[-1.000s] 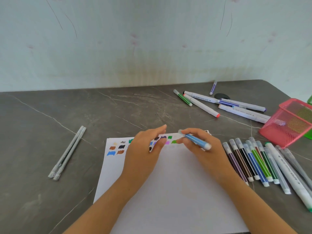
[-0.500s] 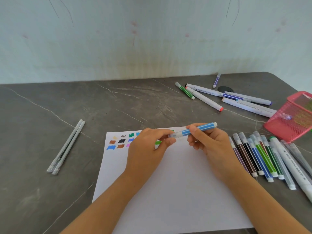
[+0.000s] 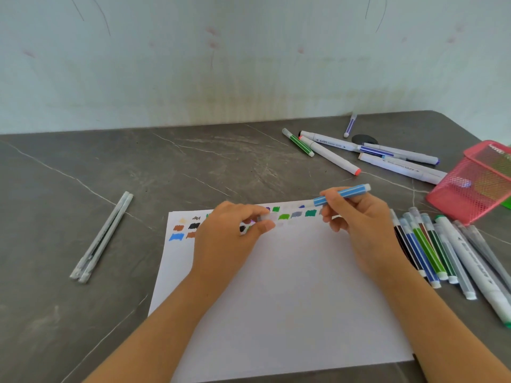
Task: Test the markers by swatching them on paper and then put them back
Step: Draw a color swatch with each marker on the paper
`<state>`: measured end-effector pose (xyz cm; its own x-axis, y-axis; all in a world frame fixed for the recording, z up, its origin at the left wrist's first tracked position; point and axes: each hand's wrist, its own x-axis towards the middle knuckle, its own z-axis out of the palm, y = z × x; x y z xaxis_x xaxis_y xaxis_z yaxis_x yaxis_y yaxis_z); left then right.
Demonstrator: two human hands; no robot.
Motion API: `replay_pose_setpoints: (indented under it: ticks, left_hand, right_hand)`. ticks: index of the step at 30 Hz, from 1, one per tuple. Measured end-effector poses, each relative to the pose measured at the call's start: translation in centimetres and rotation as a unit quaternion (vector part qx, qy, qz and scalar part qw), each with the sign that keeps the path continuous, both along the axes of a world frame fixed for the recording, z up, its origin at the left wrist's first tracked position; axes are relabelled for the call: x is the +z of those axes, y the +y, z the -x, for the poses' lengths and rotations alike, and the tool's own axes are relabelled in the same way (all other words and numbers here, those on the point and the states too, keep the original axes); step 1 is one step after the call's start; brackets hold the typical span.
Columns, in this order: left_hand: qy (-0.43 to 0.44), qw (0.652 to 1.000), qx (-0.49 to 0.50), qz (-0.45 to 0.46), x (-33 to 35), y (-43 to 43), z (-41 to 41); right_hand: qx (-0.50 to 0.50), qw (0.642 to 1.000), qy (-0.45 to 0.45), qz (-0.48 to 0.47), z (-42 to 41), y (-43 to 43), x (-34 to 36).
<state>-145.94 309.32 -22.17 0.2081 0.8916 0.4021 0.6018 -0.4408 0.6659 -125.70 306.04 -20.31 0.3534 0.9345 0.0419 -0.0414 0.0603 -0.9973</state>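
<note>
The right hand (image 3: 359, 225) has its grip curled round a blue-striped plastic marker (image 3: 341, 194) above the white paper sheet (image 3: 290, 286). To its left, the left hand (image 3: 229, 236) pinches a blurred clear cap (image 3: 266, 218).

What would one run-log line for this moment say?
right hand grips blue marker | left hand pinches cap, pulled off | both above paper

This looks like a room in a home, at a spot for drawing; a grey stone-look table (image 3: 193, 167) stands right against a pale wall (image 3: 249, 78); the wall has thin pen scribbles (image 3: 105, 22) and little pink smudges (image 3: 211, 31); on the table lie a white paper (image 3: 290, 299) with small colour patches, many markers (image 3: 430, 252) and a pink mesh basket (image 3: 467, 189).
</note>
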Motion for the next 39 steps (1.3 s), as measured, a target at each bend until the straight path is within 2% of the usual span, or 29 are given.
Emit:
replay_pose_setpoints:
  ticks: [3, 6, 14, 24, 39]
  left_hand:
    - [0.028, 0.999, 0.007, -0.013, -0.1, 0.1, -0.1]
    - [0.028, 0.999, 0.004, 0.016, -0.1, 0.3, 0.1]
    - [-0.071, 0.987, -0.038, 0.141, 0.3, 0.8, 0.2]
    - [-0.07, 0.986, -0.045, 0.145, 0.5, 0.8, 0.2]
    - [-0.067, 0.984, -0.044, 0.157, 0.8, 0.5, 0.0]
  right_hand:
    - [-0.001, 1.0, -0.004, 0.016, -0.1, 0.0, 0.0]
    - [0.022, 0.999, -0.022, 0.024, 0.0, -0.1, -0.1]
    - [-0.002, 0.991, -0.118, 0.058, -0.2, 0.4, -0.5]
    - [0.0, 0.972, -0.23, 0.057, -0.4, 0.6, -1.2]
    - [-0.004, 0.963, -0.266, 0.04, -0.4, 0.7, -1.3]
